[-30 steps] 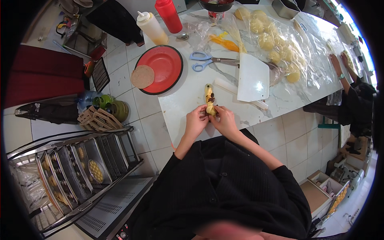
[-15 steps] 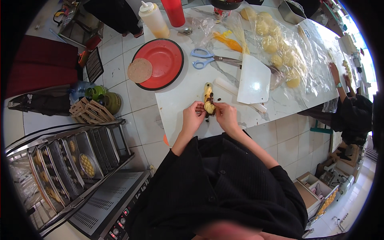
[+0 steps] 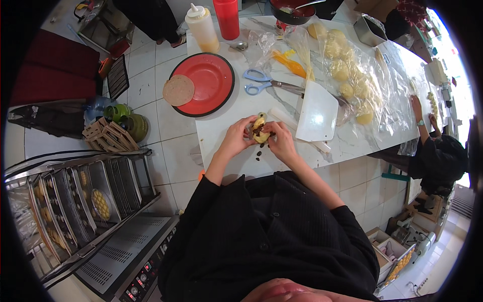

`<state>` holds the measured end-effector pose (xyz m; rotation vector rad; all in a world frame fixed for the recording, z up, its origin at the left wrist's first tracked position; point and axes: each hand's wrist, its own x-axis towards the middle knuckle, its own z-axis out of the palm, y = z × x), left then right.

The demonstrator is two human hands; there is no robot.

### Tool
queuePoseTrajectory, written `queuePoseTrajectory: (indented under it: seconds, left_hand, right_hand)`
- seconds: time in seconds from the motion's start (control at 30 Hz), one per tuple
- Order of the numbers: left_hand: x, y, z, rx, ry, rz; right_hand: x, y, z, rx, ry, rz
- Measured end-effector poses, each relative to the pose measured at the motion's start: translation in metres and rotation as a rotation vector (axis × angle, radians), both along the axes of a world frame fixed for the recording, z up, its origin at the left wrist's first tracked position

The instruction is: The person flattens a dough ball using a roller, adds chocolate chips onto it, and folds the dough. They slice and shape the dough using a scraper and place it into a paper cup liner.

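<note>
A short strip of pale yellow dough (image 3: 260,135) dotted with dark raisins is between my hands at the table's front edge. My left hand (image 3: 238,137) curls its fingers round the left side of the dough. On the other side, my right hand (image 3: 282,143) pinches the dough and raisins with bent fingers. A few loose raisins (image 3: 258,153) lie on the tabletop just below. Beyond my right hand, a white rolling pin (image 3: 283,118) lies partly beneath a white flat scraper (image 3: 317,117). The fingers partly cover the dough.
A black-rimmed red plate (image 3: 215,80) carries a round meat slice (image 3: 178,90). Blue-handled scissors (image 3: 257,83), a squeeze bottle (image 3: 202,31) and plastic-covered dough balls (image 3: 340,70) are farther back. A tray rack (image 3: 85,201) stands left; a co-worker (image 3: 437,156) works at right.
The dough strip, upright and longer before, is now bunched shorter between my fingers. Both hands have moved slightly up and wrap more of it. The view has shifted a little.
</note>
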<state>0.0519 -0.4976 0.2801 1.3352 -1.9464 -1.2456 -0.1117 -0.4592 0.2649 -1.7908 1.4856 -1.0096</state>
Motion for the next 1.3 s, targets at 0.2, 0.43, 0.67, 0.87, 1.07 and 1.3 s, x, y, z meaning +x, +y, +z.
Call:
queuePoseTrajectory:
  seconds: [0.2,0.43,0.67,0.87,1.07,1.3]
  left_hand:
    - [-0.002,0.003,-0.013,-0.063,0.113,-0.036]
    - [-0.008,0.008,-0.020,-0.113,0.053,0.096]
    - [-0.016,0.009,-0.022,-0.159,0.051,0.175]
    - [-0.017,0.009,-0.023,-0.257,0.018,0.197]
    - [-0.020,0.013,-0.016,-0.241,0.081,0.334]
    - [-0.020,0.021,-0.014,-0.232,0.092,0.362]
  right_hand:
    - [-0.004,0.001,-0.004,0.230,0.071,-0.142]
    - [0.001,0.003,-0.002,-0.002,0.083,0.031]
    - [0.000,-0.031,0.001,0.139,-0.084,-0.124]
    - [-0.012,-0.050,0.000,-0.058,0.301,0.239]
    - [-0.003,-0.036,-0.004,0.313,-0.014,-0.033]
    - [0.006,-0.031,-0.012,0.067,0.062,-0.112]
